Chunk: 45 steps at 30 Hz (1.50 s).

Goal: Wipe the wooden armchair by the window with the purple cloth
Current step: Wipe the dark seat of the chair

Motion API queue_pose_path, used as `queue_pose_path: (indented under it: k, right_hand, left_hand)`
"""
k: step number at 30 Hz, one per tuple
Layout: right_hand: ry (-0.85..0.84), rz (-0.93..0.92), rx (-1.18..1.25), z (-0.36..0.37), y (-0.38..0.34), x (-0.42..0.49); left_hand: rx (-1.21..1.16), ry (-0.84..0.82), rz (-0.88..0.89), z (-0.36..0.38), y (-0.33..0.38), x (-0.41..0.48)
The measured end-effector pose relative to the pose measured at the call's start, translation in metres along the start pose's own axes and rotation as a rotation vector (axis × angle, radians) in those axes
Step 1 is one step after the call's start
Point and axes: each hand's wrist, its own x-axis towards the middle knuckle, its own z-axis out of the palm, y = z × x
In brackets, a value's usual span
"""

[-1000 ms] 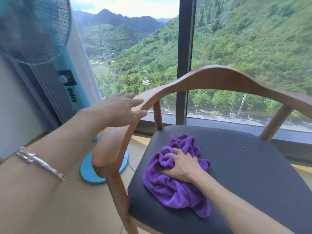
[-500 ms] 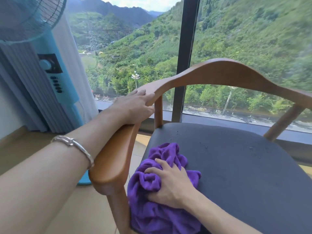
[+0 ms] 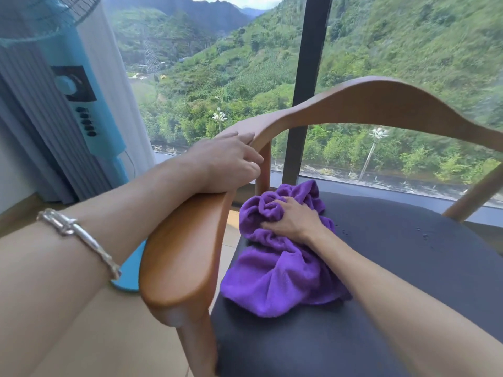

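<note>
The wooden armchair (image 3: 362,97) stands before the window, with a curved brown back rail, a broad left armrest and a dark seat cushion. My left hand (image 3: 226,163) rests on the left armrest where it bends into the back rail, fingers fairly straight over the wood. A crumpled purple cloth (image 3: 275,268) lies on the left part of the seat. My right hand (image 3: 292,219) grips the bunched far end of the cloth and presses it onto the cushion.
A blue standing fan (image 3: 79,99) stands left of the chair, its round base (image 3: 130,270) on the floor beside the armrest. Grey and white curtains (image 3: 35,137) hang behind it. A dark window post (image 3: 304,85) rises behind the chair. Small specks dot the seat's right side.
My left hand went from hovering near the armrest to resting on it. My right hand slid the cloth toward the seat's left front, then pushed it back toward the chair's back.
</note>
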Motion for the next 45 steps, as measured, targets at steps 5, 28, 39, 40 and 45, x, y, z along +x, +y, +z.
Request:
queue_pose_path:
  k: [5, 28, 39, 40, 45]
  right_hand:
    - [-0.102, -0.235, -0.044, 0.013, -0.022, -0.11]
    - [0.015, 0.004, -0.065, 0.007, -0.007, 0.044]
    - [-0.04, -0.38, -0.053, 0.018, 0.024, -0.145]
    - [-0.026, -0.415, -0.032, 0.023, 0.027, -0.165]
    - [-0.025, -0.393, -0.058, 0.024, 0.032, -0.147]
  left_hand:
    - [0.016, 0.017, -0.001, -0.002, 0.002, -0.003]
    - [-0.054, 0.054, -0.049, 0.005, -0.001, 0.001]
    - [-0.027, 0.033, -0.063, -0.001, 0.011, -0.003]
    - [-0.021, 0.027, -0.063, -0.001, 0.012, -0.004]
    - [0.002, -0.021, -0.062, 0.001, 0.012, -0.005]
